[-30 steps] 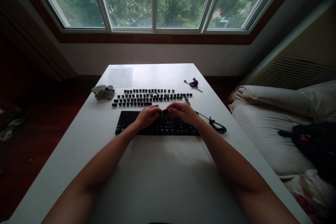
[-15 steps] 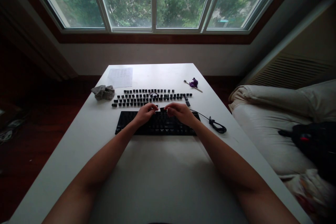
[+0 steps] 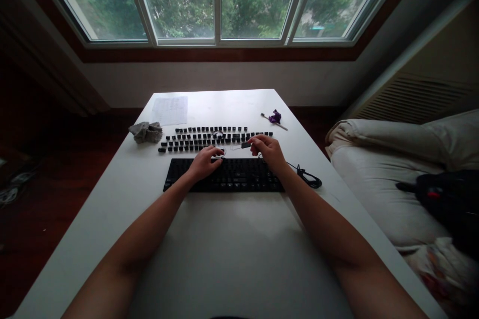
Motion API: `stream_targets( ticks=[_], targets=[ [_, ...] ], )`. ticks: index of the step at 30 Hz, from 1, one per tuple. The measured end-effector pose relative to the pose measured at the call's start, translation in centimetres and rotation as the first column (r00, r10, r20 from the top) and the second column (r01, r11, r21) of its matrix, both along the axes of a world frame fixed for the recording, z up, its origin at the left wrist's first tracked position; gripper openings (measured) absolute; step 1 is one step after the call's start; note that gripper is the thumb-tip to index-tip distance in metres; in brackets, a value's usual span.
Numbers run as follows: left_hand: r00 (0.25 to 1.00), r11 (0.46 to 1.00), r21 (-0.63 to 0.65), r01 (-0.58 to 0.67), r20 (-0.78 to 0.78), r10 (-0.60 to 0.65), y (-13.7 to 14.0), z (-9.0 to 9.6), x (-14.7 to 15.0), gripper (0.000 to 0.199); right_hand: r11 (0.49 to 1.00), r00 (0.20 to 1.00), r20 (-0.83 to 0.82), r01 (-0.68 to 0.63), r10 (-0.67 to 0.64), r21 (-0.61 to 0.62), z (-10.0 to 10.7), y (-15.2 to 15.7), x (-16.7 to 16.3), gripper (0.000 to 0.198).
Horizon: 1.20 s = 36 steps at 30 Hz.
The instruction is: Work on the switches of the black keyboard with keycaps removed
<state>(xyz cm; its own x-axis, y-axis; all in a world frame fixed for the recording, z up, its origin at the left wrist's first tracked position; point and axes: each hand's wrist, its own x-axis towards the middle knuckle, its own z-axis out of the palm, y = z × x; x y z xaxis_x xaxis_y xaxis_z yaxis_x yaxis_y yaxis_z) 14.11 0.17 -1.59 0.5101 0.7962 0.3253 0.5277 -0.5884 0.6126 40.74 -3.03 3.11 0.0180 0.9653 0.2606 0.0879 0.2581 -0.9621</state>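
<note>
One black keyboard (image 3: 232, 184) lies flat on the white counter (image 3: 209, 244), crosswise to the person, with a wire tool (image 3: 245, 145) raised just beyond its far edge in the right hand (image 3: 267, 150). That hand's grip is closed, thumb and fingers pinching the tool's dark body while its thin wire ends point left. The left hand (image 3: 204, 162) lies palm down over the left half of the keyboard, its grip partly open, thumb and fingers parted; a pale ring (image 3: 223, 152) sits just by the fingertips, and I cannot make out whether they touch it. Both forearms reach forward from the lower corners and slant inward, elbows bent outward. Loose black keycaps (image 3: 193, 129) stand in rows behind the keyboard, with a small round object (image 3: 219, 135) among them. No legend on the keys is readable, and the faint print on the paper sheet (image 3: 169, 109) at the far left is too small to read. A crumpled grey cloth (image 3: 145, 132) lies at the counter's left edge, a purple piece (image 3: 275, 117) and a thin stick (image 3: 282, 126) lie together at the far right, and a bundled black cable (image 3: 310, 179) rests right of the keyboard. Around it are a dark reddish floor (image 3: 75, 169), a pale sofa (image 3: 366, 184) bearing a black bag (image 3: 445, 199), and a wide window (image 3: 250, 5) onto green trees.
</note>
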Motion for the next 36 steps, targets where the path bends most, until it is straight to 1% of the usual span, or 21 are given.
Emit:
stream_targets(
  ticks=[2, 5, 8, 10, 13, 15, 16, 18, 20, 22, 24, 26, 29, 34, 36],
  targets=[
    [0.997, 0.998, 0.052, 0.038, -0.069, -0.034, -0.1, -0.1, 0.3, 0.027, 1.0, 1.0, -0.014, 0.002, -0.002, -0.002, -0.2, 0.1, 0.0, 0.027],
    [0.989, 0.993, 0.099, 0.056, -0.143, -0.041, -0.2, -0.3, 0.7, 0.028, 1.0, 1.0, -0.023, -0.013, 0.013, -0.011, -0.3, 0.1, -0.2, 0.027],
    [0.988, 0.991, 0.117, 0.065, -0.147, -0.048, -0.3, -0.2, 0.7, 0.023, 1.0, 0.999, -0.027, -0.019, 0.019, -0.017, -0.4, 0.1, -0.3, 0.027],
    [0.994, 0.993, 0.103, 0.059, -0.095, -0.05, -0.3, 0.0, 0.6, 0.023, 1.0, 0.999, -0.027, -0.022, 0.021, -0.015, -0.4, 0.0, -0.4, 0.026],
    [0.995, 1.0, 0.013, 0.02, 0.097, -0.022, -0.1, 0.2, 0.5, 0.03, 1.0, 1.0, -0.017, -0.022, 0.022, -0.009, -0.5, 0.0, -0.4, 0.027],
    [0.966, 0.996, -0.088, 0.006, 0.258, 0.017, 0.2, 0.2, 0.4, 0.031, 1.0, 1.0, -0.01, -0.023, 0.023, -0.006, -0.5, 0.0, -0.4, 0.028],
    [0.939, 0.988, -0.155, 0.007, 0.34, 0.047, 0.3, 0.2, 0.4, 0.03, 1.0, 1.0, -0.008, -0.025, 0.025, -0.007, -0.5, 0.0, -0.4, 0.028],
    [0.865, 0.947, -0.319, 0.035, 0.484, 0.131, 0.6, 0.2, 0.3, 0.024, 1.0, 1.0, -0.007, -0.026, 0.026, -0.014, -0.5, 0.0, -0.5, 0.028],
    [0.771, 0.878, -0.469, 0.1, 0.594, 0.23, 0.8, 0.2, 0.2, 0.018, 0.999, 1.0, -0.006, -0.028, 0.028, -0.021, -0.5, 0.0, -0.5, 0.029],
    [0.681, 0.81, -0.555, 0.19, 0.669, 0.298, 0.8, 0.3, 0.1, 0.016, 0.999, 1.0, -0.004, -0.031, 0.031, -0.024, -0.6, 0.0, -0.6, 0.029],
    [0.608, 0.763, -0.585, 0.275, 0.72, 0.333, 0.7, 0.4, 0.0, 0.019, 0.999, 0.999, -0.002, -0.034, 0.034, -0.024, -0.6, 0.0, -0.7, 0.029],
    [0.573, 0.731, -0.597, 0.331, 0.743, 0.347, 0.6, 0.6, 0.0, 0.021, 0.999, 0.999, 0.001, -0.038, 0.038, -0.027, -0.6, -0.1, -0.8, 0.03],
    [0.576, 0.717, -0.602, 0.353, 0.743, 0.341, 0.6, 0.7, 0.0, 0.022, 0.998, 0.999, 0.004, -0.04, 0.041, -0.037, -0.6, -0.2, -0.8, 0.03],
    [0.586, 0.728, -0.596, 0.338, 0.739, 0.333, 0.5, 0.8, 0.1, 0.026, 0.998, 0.999, 0.003, -0.04, 0.04, -0.052, -0.5, -0.2, -0.9, 0.03],
    [0.592, 0.724, -0.605, 0.332, 0.731, 0.34, 0.5, 0.8, 0.1, 0.029, 0.998, 0.999, 0.009, -0.045, 0.045, -0.052, -0.5, -0.2, -0.9, 0.03]
  ],
)
